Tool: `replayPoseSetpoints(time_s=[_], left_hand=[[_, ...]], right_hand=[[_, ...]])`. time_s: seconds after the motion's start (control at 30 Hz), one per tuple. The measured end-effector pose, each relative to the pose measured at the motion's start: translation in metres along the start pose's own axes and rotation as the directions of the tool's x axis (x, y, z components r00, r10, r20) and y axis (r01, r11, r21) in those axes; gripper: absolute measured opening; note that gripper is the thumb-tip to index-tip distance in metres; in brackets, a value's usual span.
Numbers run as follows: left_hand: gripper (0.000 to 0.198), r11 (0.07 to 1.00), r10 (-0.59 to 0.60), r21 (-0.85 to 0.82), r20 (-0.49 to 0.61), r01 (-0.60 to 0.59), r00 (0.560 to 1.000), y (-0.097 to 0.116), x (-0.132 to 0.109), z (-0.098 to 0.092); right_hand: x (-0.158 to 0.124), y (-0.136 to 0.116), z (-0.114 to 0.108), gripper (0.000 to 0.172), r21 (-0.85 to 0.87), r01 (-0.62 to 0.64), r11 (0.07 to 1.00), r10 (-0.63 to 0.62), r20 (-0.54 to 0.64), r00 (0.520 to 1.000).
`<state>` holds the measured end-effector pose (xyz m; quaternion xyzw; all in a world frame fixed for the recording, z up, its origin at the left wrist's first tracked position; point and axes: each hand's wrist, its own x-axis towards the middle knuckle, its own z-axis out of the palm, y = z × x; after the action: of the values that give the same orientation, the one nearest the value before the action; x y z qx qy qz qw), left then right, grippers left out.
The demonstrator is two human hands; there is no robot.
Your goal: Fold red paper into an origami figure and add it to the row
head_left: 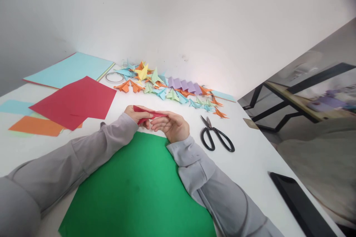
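Observation:
A small folded red paper piece (pixel 151 114) is held between both my hands above the far edge of a large green sheet (pixel 139 189). My left hand (pixel 137 114) pinches its left end, with fingers closed on it. From the right, my right hand (pixel 172 126) curls its fingers round the other end. Both arms wear grey sleeves and rest across the white table (pixel 250 155).
A red sheet (pixel 75 102) lies at the left over orange and light blue sheets. A pile of folded paper figures (pixel 169 89) and a tape ring (pixel 114 77) sit by the wall. Black scissors (pixel 217 139) lie right of my hands. A dark tablet (pixel 300 203) lies at the table's right edge.

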<state>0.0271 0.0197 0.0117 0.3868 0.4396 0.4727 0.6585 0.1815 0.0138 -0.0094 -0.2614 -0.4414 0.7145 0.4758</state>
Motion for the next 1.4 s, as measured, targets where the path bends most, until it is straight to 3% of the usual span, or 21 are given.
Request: replayPoseSetpoints(time_s=[0.47, 0.67, 0.9, 1.13, 1.4], left_hand=[[0.018, 0.998, -0.001, 0.069, 0.046, -0.002, 0.999, 0.001, -0.001, -0.003], [0.015, 0.992, -0.037, 0.121, 0.121, 0.022, 0.992, -0.001, 0.005, -0.009], [0.017, 0.998, -0.028, 0.055, 0.064, 0.024, 0.998, 0.002, -0.001, -0.005], [0.012, 0.998, -0.017, 0.059, 0.059, 0.014, 0.998, 0.003, -0.002, 0.0], [0.023, 0.993, 0.028, 0.112, 0.141, -0.044, 0.99, -0.001, 0.0, -0.002]], right_hand=[[0.001, 0.001, 0.004, 0.019, -0.041, 0.016, 0.999, -0.018, -0.051, 0.999], [0.0, 0.002, 0.003, 0.021, -0.032, 0.028, 0.999, -0.029, -0.045, 0.999], [0.0, 0.001, 0.0, 0.026, -0.006, 0.05, 0.999, -0.05, -0.055, 0.997], [0.002, 0.01, 0.005, 0.02, -0.163, 0.095, 0.982, -0.108, -0.071, 0.992], [0.003, 0.013, 0.0, 0.011, -0.174, 0.113, 0.978, -0.127, -0.076, 0.989]])
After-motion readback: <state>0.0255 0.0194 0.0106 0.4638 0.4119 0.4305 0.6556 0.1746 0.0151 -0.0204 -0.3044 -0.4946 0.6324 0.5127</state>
